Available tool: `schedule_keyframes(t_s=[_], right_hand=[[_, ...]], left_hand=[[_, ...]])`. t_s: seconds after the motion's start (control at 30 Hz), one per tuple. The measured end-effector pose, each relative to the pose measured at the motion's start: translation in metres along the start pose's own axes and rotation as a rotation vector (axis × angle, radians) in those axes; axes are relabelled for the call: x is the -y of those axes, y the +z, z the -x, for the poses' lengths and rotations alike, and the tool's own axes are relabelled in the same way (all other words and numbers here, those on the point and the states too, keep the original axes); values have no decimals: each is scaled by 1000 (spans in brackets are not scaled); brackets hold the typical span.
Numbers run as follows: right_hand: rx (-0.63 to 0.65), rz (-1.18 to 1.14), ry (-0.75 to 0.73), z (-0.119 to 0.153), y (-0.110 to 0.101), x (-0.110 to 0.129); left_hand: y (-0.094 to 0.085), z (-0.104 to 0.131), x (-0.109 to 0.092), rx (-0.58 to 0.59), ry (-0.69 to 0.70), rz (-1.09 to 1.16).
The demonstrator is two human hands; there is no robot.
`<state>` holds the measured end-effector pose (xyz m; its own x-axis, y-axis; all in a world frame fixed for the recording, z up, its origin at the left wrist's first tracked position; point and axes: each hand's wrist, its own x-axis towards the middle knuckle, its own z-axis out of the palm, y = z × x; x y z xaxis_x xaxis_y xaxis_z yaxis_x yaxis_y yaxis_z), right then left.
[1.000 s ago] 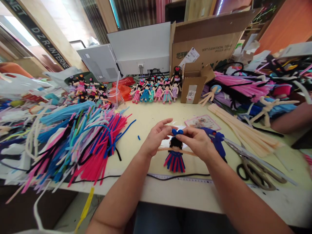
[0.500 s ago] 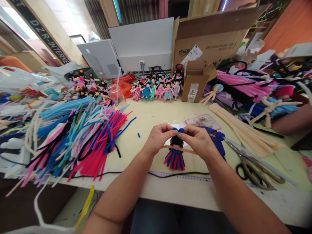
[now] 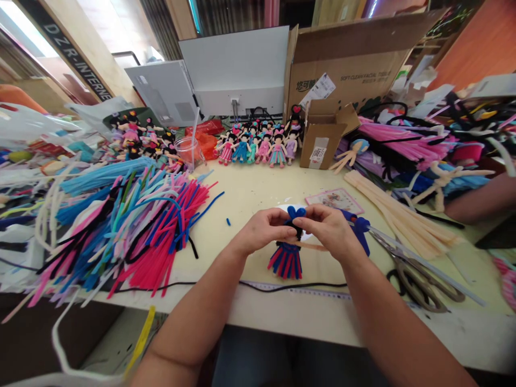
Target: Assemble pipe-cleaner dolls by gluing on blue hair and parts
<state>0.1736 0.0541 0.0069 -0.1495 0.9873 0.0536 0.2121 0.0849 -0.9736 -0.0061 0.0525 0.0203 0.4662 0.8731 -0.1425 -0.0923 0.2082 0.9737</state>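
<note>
Between my hands stands a small pipe-cleaner doll (image 3: 287, 260) with black hair, a skirt of blue and red strips and one beige arm stretching to the right. A blue bow (image 3: 296, 212) sits on top of its head. My left hand (image 3: 268, 228) is closed with thumb and fingers on the left side of the doll's head. My right hand (image 3: 325, 226) pinches at the bow's right side and the head. Fingers hide part of the head. Right of my right hand lies a blue glue gun (image 3: 358, 231), partly covered by it.
Scissors (image 3: 419, 279) and beige pipe cleaners (image 3: 403, 215) lie on the right. Coloured pipe cleaners (image 3: 157, 231) are heaped on the left. Finished dolls (image 3: 258, 145) stand at the back beside a small cardboard box (image 3: 322, 140). A black cord (image 3: 282, 288) runs along the front edge.
My left hand has shifted from the blue bow down to the doll's head. The bow's loops now stand up and show more. The doll has turned and tilted slightly.
</note>
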Motion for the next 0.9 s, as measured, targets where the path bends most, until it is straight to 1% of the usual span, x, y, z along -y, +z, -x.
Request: schedule_keyframes(t_s=[0.13, 0.23, 0.43, 0.6, 0.73, 0.9], right_hand=[[-53, -59, -11, -2, -6, 2], [-95, -86, -31, -1, -7, 4], [-115, -108, -13, 1, -3, 9], [-115, -62, -17, 3, -2, 11], [-143, -51, -27, 3, 0, 10], [-142, -142, -83, 1, -4, 6]], left_hand=[[2, 0, 0, -23, -8, -2], [1, 0, 1, -12, -13, -5], [0, 1, 2, 9, -16, 8], [0, 0, 2, 12, -22, 13], [0, 0, 2, 7, -35, 18], [-1, 0, 2, -18, -26, 4]])
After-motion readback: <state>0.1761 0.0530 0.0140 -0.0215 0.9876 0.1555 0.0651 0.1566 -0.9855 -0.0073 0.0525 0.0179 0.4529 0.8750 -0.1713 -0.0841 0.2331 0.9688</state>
